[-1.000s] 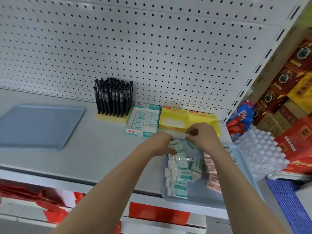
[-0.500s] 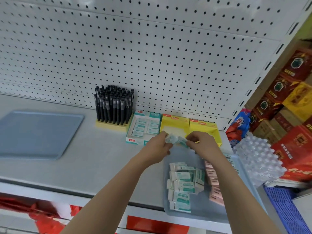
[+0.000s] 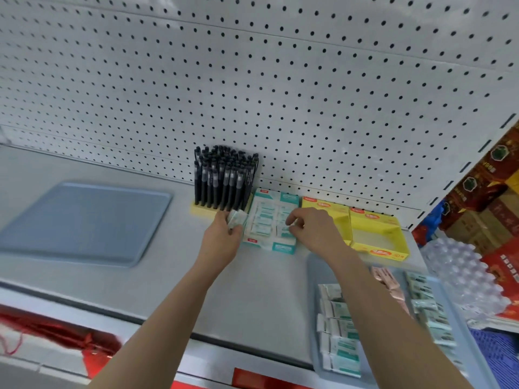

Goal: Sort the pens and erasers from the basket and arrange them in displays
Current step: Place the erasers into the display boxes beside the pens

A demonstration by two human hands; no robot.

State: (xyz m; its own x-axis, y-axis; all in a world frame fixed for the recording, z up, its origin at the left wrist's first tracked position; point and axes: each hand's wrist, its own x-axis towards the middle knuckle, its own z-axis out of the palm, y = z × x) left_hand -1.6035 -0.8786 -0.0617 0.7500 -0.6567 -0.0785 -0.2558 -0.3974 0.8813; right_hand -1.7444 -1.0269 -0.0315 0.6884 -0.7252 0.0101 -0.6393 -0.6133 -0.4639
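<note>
While the right hand (image 3: 314,231) pinches one teal-sleeved eraser (image 3: 289,223) over the teal display box (image 3: 280,247), the left hand (image 3: 222,240) grips a small stack of erasers (image 3: 237,219) just beside the box's left wall. Judged: light, stiff little blocks with slick paper sleeves. Best held across the long sides, thumb against fingers, so none slips its sleeve. More loose erasers (image 3: 338,327) lie in the basket (image 3: 312,265), near right. Pens (image 3: 224,175) stand upright behind; yellow boxes (image 3: 376,234) sit right of the teal one.
</note>
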